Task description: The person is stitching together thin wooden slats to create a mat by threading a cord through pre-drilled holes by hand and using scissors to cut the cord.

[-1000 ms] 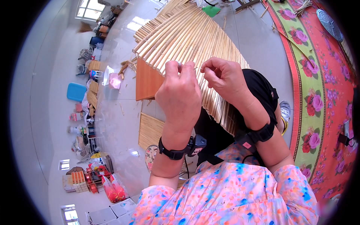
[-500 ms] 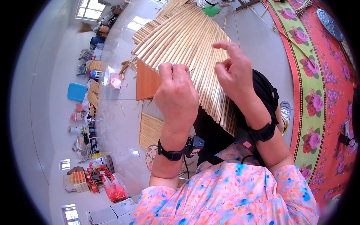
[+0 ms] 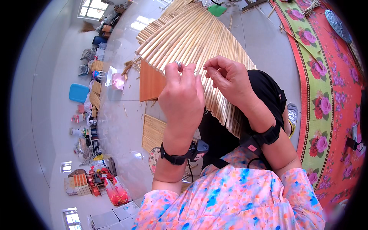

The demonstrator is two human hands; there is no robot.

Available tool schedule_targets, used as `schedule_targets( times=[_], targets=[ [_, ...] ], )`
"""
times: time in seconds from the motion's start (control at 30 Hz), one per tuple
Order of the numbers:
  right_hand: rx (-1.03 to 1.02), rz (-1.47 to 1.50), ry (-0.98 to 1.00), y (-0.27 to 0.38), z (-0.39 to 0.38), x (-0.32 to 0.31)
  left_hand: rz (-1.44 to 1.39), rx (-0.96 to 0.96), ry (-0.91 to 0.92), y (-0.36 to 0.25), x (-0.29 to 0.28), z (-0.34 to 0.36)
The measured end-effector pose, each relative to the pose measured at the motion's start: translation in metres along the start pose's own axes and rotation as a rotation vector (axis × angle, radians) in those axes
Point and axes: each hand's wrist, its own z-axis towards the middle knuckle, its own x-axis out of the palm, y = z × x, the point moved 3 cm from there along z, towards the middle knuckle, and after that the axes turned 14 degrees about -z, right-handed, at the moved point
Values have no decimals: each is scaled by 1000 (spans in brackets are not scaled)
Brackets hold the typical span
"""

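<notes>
A mat of pale reed stalks (image 3: pixel 191 42), laid side by side and fanning out, stretches from my lap over an orange-brown wooden board (image 3: pixel 150 82). My left hand (image 3: pixel 181 96) is closed at the mat's near-left edge, fingers curled over the stalks. A silvery ribbed band (image 3: pixel 178 64) circles one of its fingers. Just to its right, my right hand (image 3: pixel 230 80) pinches thumb and forefinger at a thin needle-like piece (image 3: pixel 198 70) that shows between the two hands. Whether a thread runs from it is too fine to tell.
A smaller reed panel (image 3: pixel 154 132) lies on the tiled floor at left, near a white and pink container (image 3: pixel 118 81). A flowered red and green cloth (image 3: pixel 322 103) covers the right side. Household goods line the left wall, including a blue board (image 3: pixel 78 93).
My right hand has come down and left from above the mat, its fingers closing beside my left hand. The left hand keeps its place at the edge, its fingers slightly shifted.
</notes>
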Motion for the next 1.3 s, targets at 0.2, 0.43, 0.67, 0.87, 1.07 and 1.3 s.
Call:
schedule_targets(
  times=[0.2,0.43,0.67,0.87,1.07,1.3],
  targets=[
    [-10,-53,9,5,-1,0,-48,-3,-39,5,4,1],
    [-11,-410,-207,5,5,-19,-29,-17,6,6,2,1],
    [60,-718,-665,-6,8,-52,-21,-8,-17,10,3,0],
    [-109,-43,-103,8,1,-18,-15,2,-24,7,7,2],
    [-49,-70,81,5,-2,1,-145,15,-58,5,4,1],
    [21,-18,13,-8,0,1,-409,-164,-77,14,2,-9]
  ],
)
